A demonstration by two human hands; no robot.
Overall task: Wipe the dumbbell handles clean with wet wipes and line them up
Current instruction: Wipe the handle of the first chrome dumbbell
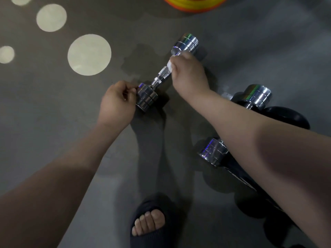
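A chrome dumbbell (pixel 162 76) lies diagonally on the grey floor, one head near, one far. My right hand (pixel 188 74) grips a white wet wipe (pixel 169 66) wrapped round the far part of its knurled handle. My left hand (pixel 116 101) has curled fingers touching the near head (pixel 146 97) at its left side. A second chrome dumbbell lies to the right, with its far head (pixel 258 95) and near head (pixel 213 151) showing; my right forearm hides its handle.
Dark dumbbells (pixel 286 117) lie at the right, partly under my arm. My foot in a dark slipper (pixel 150 221) stands at the bottom centre. A stack of orange and yellow rings (pixel 195 4) sits at the top. Pale round spots (pixel 89 54) mark the floor on the left.
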